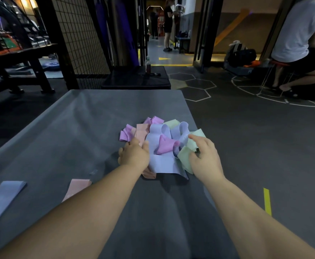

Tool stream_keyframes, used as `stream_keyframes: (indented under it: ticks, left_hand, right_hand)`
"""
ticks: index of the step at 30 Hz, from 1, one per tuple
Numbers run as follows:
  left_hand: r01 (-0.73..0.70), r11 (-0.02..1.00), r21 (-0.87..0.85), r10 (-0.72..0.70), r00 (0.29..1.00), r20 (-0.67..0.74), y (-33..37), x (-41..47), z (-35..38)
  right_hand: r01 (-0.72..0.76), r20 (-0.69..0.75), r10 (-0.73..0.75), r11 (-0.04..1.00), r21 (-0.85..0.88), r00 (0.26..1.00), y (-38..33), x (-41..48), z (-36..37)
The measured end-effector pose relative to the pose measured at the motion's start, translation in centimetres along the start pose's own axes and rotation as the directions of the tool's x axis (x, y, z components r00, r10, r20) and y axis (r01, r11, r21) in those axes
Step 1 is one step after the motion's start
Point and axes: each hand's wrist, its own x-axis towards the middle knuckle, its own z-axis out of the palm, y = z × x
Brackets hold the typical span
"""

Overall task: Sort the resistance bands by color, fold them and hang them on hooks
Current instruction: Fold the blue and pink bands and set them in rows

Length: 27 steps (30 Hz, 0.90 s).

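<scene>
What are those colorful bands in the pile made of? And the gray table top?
The bands look like soft, matte stretch fabric or thin rubber: they flop, curl into loops and crease without shine. The gray table top seems covered in a smooth sheet, maybe vinyl: it has a faint sheen and shallow wrinkles.

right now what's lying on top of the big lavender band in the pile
A folded pink band lies on the lavender band. The left hand covers its left edge, so anything there is hidden.
</scene>
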Motion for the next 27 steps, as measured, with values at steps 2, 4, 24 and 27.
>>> stream_keyframes:
  ticks: [2,4,24,27]
  left_hand:
    - [0.045,0.994,-0.096,-0.049,0.998,-0.034,-0.8,0.9,0.0]
    - [0.089,0.983,-0.159,-0.096,0.995,-0.039,-1.3,1.4,-0.2]
    - [0.022,0.839,-0.544,-0.083,0.993,-0.089,-3.2,1.9,-3.9]
    - [-0.001,0.793,-0.609,-0.091,0.989,-0.12,-2.7,2.3,-5.0]
  right_hand:
    - [0.108,0.054,-0.106,0.993,-0.046,0.993,0.0,-0.1,0.3]
    - [0.17,0.153,-0.147,0.973,-0.153,0.977,-0.1,-0.5,0.7]
    - [0.067,-0.026,-0.072,0.986,-0.151,0.997,-2.1,-0.8,3.4]
    - [0.056,0.05,-0.048,0.984,-0.169,0.998,-2.4,-1.1,3.3]
